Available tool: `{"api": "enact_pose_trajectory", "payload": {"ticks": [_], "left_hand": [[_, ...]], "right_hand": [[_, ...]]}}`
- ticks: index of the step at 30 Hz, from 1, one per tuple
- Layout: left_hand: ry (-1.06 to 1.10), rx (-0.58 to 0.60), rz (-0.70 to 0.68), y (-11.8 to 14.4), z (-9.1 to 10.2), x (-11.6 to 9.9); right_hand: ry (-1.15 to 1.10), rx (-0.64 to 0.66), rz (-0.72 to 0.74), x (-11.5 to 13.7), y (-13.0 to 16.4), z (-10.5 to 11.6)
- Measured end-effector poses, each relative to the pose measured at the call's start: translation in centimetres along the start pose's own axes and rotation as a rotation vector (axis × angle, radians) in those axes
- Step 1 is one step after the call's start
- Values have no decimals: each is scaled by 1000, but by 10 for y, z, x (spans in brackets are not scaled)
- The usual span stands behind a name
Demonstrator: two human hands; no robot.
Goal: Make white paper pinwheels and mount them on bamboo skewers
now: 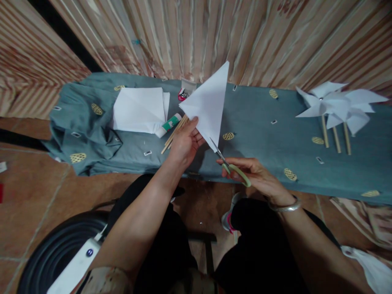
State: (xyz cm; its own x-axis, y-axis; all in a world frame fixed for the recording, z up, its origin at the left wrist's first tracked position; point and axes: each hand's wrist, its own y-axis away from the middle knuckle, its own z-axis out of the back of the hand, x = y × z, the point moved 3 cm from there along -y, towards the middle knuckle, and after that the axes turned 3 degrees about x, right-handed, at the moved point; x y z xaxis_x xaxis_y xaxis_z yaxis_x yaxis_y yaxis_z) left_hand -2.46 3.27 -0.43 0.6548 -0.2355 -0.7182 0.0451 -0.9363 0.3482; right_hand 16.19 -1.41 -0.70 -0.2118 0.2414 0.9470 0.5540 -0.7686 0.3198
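1. Work done, as judged from the layout: a group of pinwheels [330, 107] lies near the right end of the table [257, 143], heads at the far edge and three handles directed toward the near edge. These units appear complete. The heads overlap; an exact count of them is not possible.
2. Work in hand: one sheet [211, 98], folded to a triangle, is held above the middle of the table. The scissors [240, 171] meet its lowest corner, on the side of the near edge. Cutting appears to be at an early stage; the depth of cut cannot be told.
3. Work left, by judgement: the stack [137, 108] of paper lies toward the left end, with no cuts visible. Loose sticks [168, 143] lie between the stack and the sheet, partly behind the left hand. The glue [170, 124] lies beside the stack; a small open box [183, 94] stands at the far edge.
4. Left hand [185, 143]: nearly closed. The thumb bears on the sheet's upper face; the fingers support it from below.
5. Right hand [251, 173]: partly curled, grasping the scissors by the handles. The spread of the handles is not clear.
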Motion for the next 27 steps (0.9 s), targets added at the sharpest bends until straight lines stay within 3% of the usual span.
{"api": "enact_pose_trajectory", "payload": {"ticks": [27], "left_hand": [[-15,26,21,-1,3,1]], "right_hand": [[-95,6,-36,-10,-5,0]]}}
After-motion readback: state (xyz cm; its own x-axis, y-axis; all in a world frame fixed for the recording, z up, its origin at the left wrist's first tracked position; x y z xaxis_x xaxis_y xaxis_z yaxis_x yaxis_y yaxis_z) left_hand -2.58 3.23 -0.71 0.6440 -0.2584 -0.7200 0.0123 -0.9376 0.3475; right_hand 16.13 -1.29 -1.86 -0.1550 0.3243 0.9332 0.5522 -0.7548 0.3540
